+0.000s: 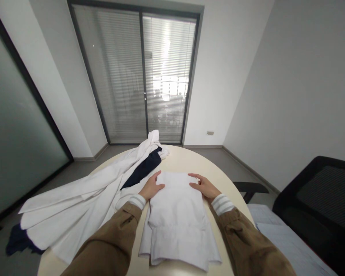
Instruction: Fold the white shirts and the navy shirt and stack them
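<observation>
A folded white shirt [179,211] lies flat on the round table in front of me, its layered hem ends toward me. My left hand [153,187] grips its far left edge, the thumb resting on top of the cloth. At the far right edge, my right hand [206,188] holds the shirt the same way, with thumb and index finger at the fabric. Parts of the other fingers are hidden behind the cloth and the hands. Left of my left hand spreads a loose heap of white garments [83,199] with a dark navy cloth [145,166] among them.
The pale round table [215,172] carries the clothes; the heap hangs over its left edge. A black mesh chair [324,195] stands at the right, with light-coloured cloth [278,234] on its seat. Beyond are a glass partition with blinds [166,84] and white walls.
</observation>
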A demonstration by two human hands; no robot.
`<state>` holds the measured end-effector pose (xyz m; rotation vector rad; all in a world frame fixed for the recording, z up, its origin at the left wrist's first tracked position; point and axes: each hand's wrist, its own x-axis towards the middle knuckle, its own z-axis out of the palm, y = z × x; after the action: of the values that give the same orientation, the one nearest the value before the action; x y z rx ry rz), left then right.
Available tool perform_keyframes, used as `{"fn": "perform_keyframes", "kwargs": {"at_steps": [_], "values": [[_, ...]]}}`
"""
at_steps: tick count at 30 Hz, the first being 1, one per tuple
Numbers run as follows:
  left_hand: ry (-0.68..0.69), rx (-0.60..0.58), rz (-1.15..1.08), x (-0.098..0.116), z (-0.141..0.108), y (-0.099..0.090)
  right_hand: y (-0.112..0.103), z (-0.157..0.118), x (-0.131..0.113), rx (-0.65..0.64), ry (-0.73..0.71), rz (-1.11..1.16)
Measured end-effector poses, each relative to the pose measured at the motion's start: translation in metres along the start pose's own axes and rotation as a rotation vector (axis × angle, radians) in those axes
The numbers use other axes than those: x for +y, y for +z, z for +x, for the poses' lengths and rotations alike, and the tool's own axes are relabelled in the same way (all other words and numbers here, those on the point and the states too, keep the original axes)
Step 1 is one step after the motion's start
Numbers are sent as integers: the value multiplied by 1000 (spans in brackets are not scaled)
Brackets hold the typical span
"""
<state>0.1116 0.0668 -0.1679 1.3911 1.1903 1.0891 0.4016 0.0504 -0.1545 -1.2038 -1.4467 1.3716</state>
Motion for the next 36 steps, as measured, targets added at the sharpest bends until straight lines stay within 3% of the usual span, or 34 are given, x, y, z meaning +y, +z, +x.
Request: {"fn": "perform_keyframes", "kwargs": {"at_steps": [4, 10, 14, 17, 20, 26, 31, 34, 36], "values": [[2, 70, 83, 4, -6, -6, -4, 1, 2, -2, -43, -147], [-3, -19, 105, 1, -22, -14, -8, -2, 10, -55, -172, -316], [90, -55, -26, -1, -16, -5, -4, 2, 13, 93, -206, -403], [124, 48, 33, 3, -15, 1, -1, 1, 9, 204, -247, -443], [70, 139, 200, 11, -27, -1, 0, -6, 2, 224, -259, -501], [4, -7, 313, 16, -61, -16, -5, -17, -1, 224, -154, -566], [57, -132, 204, 10, -61, -11, -4, -16, 9, 211, -224, -579], [105, -107, 96, 12, -50, -3, -1, -12, 8, 326, -220, -612], [105, -5, 115, 13, -46, -1, -1, -12, 3, 417, -224, -624]]}}
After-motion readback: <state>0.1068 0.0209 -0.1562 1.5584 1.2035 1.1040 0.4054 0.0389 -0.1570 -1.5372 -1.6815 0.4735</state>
